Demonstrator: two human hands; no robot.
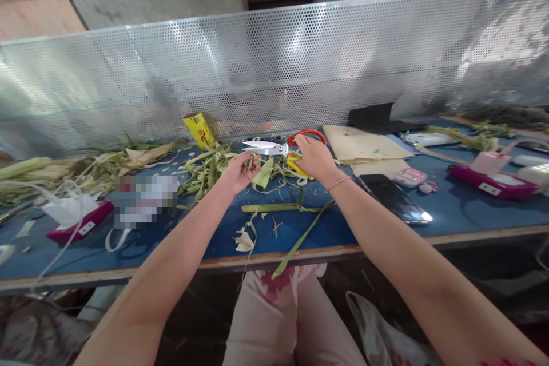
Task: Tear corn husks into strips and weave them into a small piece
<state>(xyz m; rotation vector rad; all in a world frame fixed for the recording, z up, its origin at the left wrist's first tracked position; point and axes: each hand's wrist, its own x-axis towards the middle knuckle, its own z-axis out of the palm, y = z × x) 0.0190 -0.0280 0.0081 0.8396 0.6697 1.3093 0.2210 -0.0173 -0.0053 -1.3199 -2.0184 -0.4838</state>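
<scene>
Counting from the scissors [266,148], at 6 o'clock there is first the table edge [227,263], a long leaf [304,241] overhanging it, then bare blue top [268,244], giving some room. A phone [394,197] limits 4 o'clock. At 8, the left hand [242,171] pinches a scrap [249,165]; at 3, the right hand [316,155] grips the scissors. The step seems to be placing the parted blades; closing them would call for clear fingertips. At 12, the screen [326,68] blocks further reach.
</scene>
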